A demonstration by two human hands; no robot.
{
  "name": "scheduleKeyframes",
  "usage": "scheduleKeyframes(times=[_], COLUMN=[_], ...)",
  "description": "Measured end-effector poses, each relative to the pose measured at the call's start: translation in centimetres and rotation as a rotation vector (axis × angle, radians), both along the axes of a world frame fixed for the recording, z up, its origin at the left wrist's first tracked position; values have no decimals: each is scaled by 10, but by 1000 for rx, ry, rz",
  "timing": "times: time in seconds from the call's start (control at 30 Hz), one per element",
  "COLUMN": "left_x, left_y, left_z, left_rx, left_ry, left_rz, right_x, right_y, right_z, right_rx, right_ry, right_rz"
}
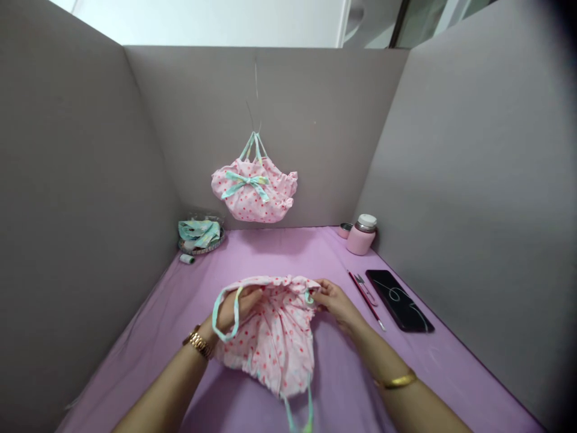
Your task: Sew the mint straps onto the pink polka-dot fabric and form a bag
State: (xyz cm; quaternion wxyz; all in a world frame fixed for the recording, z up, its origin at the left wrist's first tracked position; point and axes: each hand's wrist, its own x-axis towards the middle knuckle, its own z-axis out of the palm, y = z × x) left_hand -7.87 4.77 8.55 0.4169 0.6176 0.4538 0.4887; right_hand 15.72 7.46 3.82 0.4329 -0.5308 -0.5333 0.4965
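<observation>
In front of me is a pink cloth piece point(283, 337) with red dots, a gathered upper edge and mint-green straps. My left hand point(247, 302) is closed at its upper left, fingers partly hidden by the folds. A mint strap loop point(215, 313) hangs over that hand. At the upper right corner, beside a small mint strap end point(309, 296), the fingers of my right hand point(331, 300) pinch the gathered edge. More mint strap point(310, 403) dangles from the lower edge. A similar pink dotted piece point(256, 195) with a mint bow hangs on the back wall.
Grey panels point(288, 90) enclose the purple-covered table point(279, 240). At the back left, a tray point(202, 248) holds mint cloth, with a thread spool point(186, 259) nearby. A pink jar point(361, 234), red stick-like tool point(366, 300), small snips point(366, 290) and black phone point(399, 300) lie right.
</observation>
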Motion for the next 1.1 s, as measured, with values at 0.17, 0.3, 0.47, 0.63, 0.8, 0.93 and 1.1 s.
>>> scheduleKeyframes(times=[0.17, 0.3, 0.47, 0.63, 0.8, 0.93, 1.1], left_x=[-1, 19, 28, 12, -2, -12, -19], left_y=[-7, -24, -34, -22, -5, -6, -5], left_z=[-9, -14, 2, 36, 39, 32, 29], left_rx=[-86, -179, -302, -102, 136, 249, 240], left_ry=[126, 131, 125, 409, 428, 410, 431], left_rz=[-96, -210, -310, -237, -82, 200, 293], right_x=[20, 15, 15, -11, -68, -92, -91], right_y=[-12, -36, -43, -46, -26, 6, 20], right_z=[-12, -24, -22, 20, 41, 30, 30], right_rx=[23, 42, 143, 406, 691, 662, 648], right_ry=[-13, -44, -71, -178, -508, -570, -567], right_rz=[-135, -81, -192, -94, 238, 289, 397])
